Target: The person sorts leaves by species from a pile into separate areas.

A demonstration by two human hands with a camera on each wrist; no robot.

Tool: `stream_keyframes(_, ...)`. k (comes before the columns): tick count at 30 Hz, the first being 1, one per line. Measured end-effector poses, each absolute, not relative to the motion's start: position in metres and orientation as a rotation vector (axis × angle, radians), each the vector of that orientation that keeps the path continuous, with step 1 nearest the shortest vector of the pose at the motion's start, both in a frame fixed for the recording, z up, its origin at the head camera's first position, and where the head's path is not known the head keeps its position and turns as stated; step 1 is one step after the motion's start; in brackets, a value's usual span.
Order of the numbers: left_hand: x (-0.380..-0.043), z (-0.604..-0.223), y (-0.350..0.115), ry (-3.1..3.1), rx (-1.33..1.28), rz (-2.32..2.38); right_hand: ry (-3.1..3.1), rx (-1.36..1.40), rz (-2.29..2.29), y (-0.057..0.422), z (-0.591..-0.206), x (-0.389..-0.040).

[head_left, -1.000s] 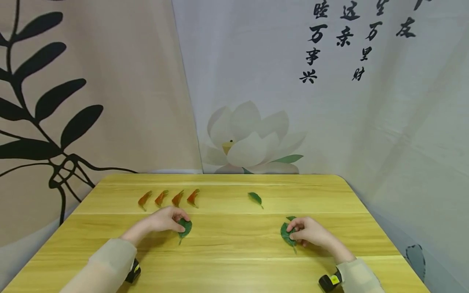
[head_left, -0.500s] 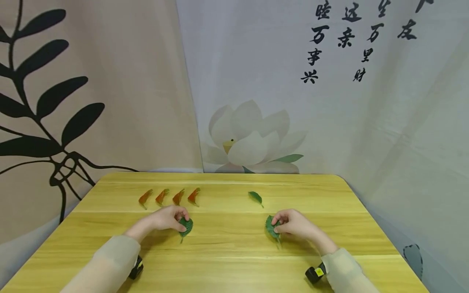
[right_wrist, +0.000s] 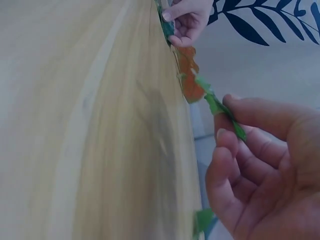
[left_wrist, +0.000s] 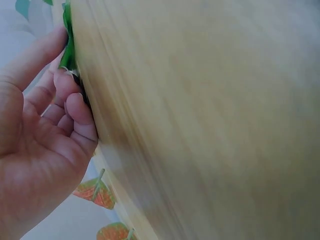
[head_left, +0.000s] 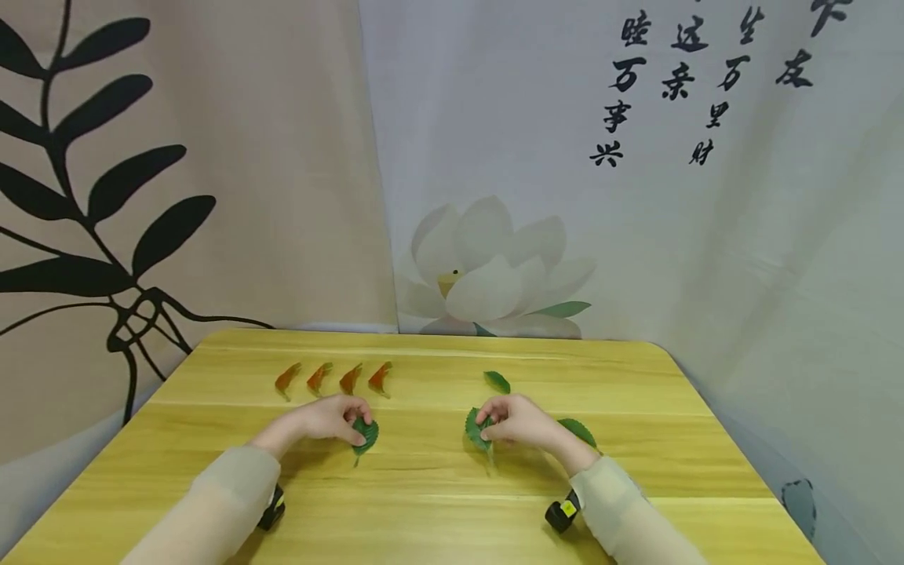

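Observation:
My left hand (head_left: 328,418) pinches a green leaf (head_left: 368,434) with toothed edges and a short stem, close to the tabletop. In the left wrist view, that leaf (left_wrist: 69,42) appears edge-on at the thumb tip. My right hand (head_left: 521,424) pinches a second toothed green leaf (head_left: 476,428) between thumb and finger. In the right wrist view this leaf (right_wrist: 216,104) is raised off the table, with its shadow on the wood. A smaller green leaf (head_left: 497,382) lies just beyond the right hand. Another green leaf (head_left: 577,431) lies behind the right wrist, partly hidden.
Several orange-red leaves (head_left: 349,379) form a row on the far left of the wooden table (head_left: 424,502). Behind the table hangs a pale cloth (head_left: 282,196) printed with plants and characters. A black device (head_left: 563,512) is strapped at the right wrist.
My right hand has travelled left with its leaf, towards the left hand, uncovering a green leaf on the right. The left hand stays nearly in place. The head view has shifted slightly.

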State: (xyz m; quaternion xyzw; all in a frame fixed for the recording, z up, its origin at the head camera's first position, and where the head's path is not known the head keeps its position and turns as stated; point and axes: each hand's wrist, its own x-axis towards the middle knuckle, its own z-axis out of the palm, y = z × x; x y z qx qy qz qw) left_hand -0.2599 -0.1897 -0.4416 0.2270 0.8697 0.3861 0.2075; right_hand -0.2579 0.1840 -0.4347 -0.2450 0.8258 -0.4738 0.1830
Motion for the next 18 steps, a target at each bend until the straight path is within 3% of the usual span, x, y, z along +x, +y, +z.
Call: stream_keyframes(18, -0.257, -0.441, -0.189, 2.425, 0.568, 1.076, 2.414, -0.638, -1.317, 0.109, -0.441, -0.263)
